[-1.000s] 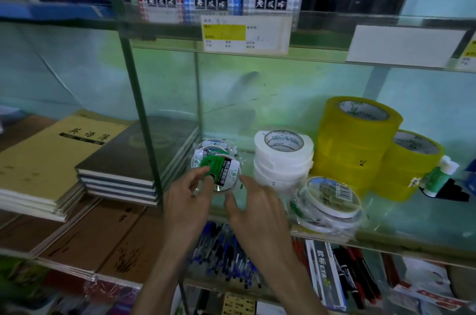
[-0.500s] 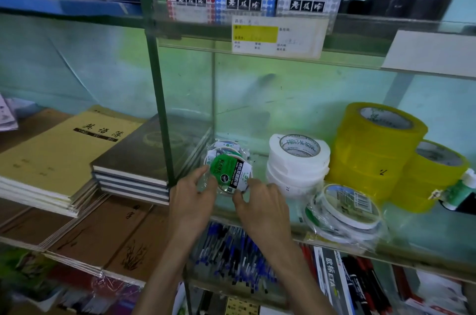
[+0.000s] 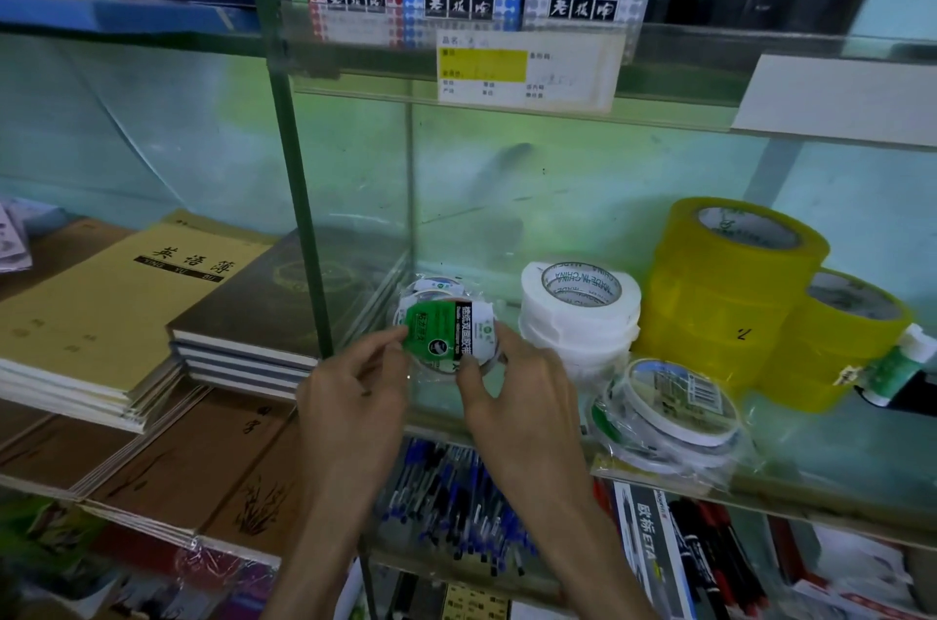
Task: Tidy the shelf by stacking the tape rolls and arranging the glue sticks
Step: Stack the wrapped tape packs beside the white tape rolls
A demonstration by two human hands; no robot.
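Turned a little, the green-labelled plastic-wrapped tape roll point(image 3: 446, 333) sits on the wrapped rolls point(image 3: 435, 282) behind; my left hand point(image 3: 355, 396) and right hand point(image 3: 512, 391) pinch its rim, squaring the stack, I judge.

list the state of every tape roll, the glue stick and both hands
green-label tape roll: tilted, held between both hands
left hand: pinches its left edge
right hand: grips its right edge
white tape stack: stacked flat
tall yellow tape stack: stacked flat
wrapped thin rolls: askew at shelf front
glue stick: capped, lying down
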